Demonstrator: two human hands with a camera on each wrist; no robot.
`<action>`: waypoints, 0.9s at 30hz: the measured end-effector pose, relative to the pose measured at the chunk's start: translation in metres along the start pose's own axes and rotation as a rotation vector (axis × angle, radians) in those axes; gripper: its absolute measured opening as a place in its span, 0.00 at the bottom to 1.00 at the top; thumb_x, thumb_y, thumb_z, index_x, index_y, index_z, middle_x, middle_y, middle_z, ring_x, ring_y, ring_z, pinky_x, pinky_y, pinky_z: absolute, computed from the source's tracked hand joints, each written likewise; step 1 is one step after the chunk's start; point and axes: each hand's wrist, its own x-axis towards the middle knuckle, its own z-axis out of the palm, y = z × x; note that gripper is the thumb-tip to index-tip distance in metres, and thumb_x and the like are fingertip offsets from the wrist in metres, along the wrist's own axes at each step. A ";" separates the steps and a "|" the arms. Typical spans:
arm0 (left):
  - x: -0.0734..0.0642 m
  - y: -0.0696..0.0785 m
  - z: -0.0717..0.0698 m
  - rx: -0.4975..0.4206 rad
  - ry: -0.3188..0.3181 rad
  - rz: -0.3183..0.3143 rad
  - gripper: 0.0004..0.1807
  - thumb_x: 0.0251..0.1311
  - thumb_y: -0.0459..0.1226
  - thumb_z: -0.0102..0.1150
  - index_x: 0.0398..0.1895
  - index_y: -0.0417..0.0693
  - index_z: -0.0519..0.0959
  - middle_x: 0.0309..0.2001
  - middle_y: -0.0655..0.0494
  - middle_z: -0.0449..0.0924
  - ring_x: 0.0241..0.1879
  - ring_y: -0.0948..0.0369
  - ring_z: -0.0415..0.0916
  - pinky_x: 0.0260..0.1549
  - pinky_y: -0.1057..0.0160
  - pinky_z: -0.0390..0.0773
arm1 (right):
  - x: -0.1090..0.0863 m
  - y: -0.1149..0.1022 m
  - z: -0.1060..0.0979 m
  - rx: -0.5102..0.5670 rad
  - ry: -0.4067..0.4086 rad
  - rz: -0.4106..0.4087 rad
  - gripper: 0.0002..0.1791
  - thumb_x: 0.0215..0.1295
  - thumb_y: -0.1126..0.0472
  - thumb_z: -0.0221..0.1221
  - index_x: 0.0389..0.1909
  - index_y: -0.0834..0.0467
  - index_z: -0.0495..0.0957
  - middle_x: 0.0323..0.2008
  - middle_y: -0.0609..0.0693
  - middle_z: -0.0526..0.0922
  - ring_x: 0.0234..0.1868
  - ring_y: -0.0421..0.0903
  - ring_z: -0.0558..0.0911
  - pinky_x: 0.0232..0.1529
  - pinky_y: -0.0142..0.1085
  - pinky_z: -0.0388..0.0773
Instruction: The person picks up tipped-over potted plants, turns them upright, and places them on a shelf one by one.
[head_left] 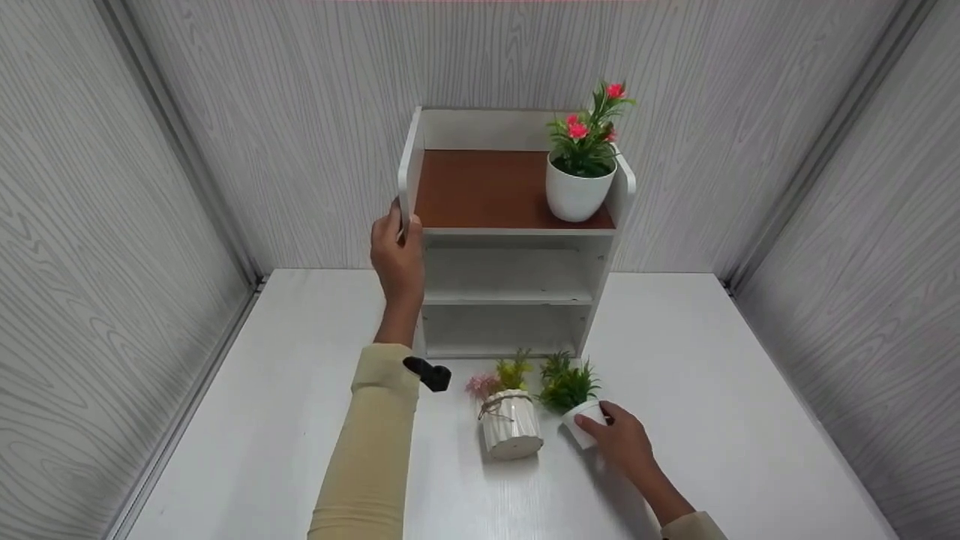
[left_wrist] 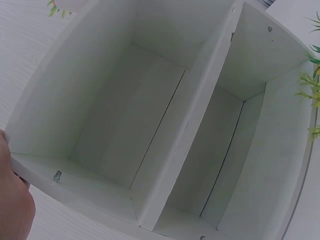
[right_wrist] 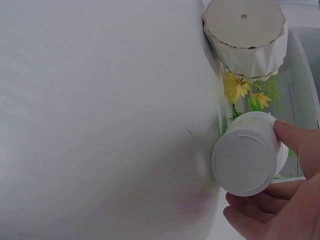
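My left hand (head_left: 397,255) grips the left side panel of a small white shelf unit (head_left: 511,232) with a brown top. In the left wrist view that hand (left_wrist: 15,200) shows at the unit's edge, beside two bare compartments. With thumb and fingers my right hand (head_left: 622,439) holds a small white pot (head_left: 587,424) of green foliage (head_left: 568,384), tilted with its base toward me. The right wrist view shows the pot's round base (right_wrist: 245,162) and the right hand (right_wrist: 295,185) around its side. Left of it a ribbed white vase (head_left: 512,427) lies on its side.
A white pot (head_left: 577,191) with pink flowers stands on the right of the unit's brown top. Pink and yellow flowers (head_left: 513,371) stick out of the vase toward the unit. Grey wood-grain walls (head_left: 862,187) enclose the white table (head_left: 712,360) on three sides.
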 end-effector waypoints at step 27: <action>-0.001 -0.002 0.002 0.028 0.020 0.014 0.25 0.75 0.43 0.53 0.72 0.48 0.71 0.49 0.46 0.75 0.52 0.57 0.77 0.52 0.57 0.80 | 0.001 0.007 0.003 0.346 0.017 -0.009 0.49 0.66 0.44 0.66 0.77 0.65 0.54 0.73 0.64 0.65 0.72 0.62 0.66 0.67 0.55 0.69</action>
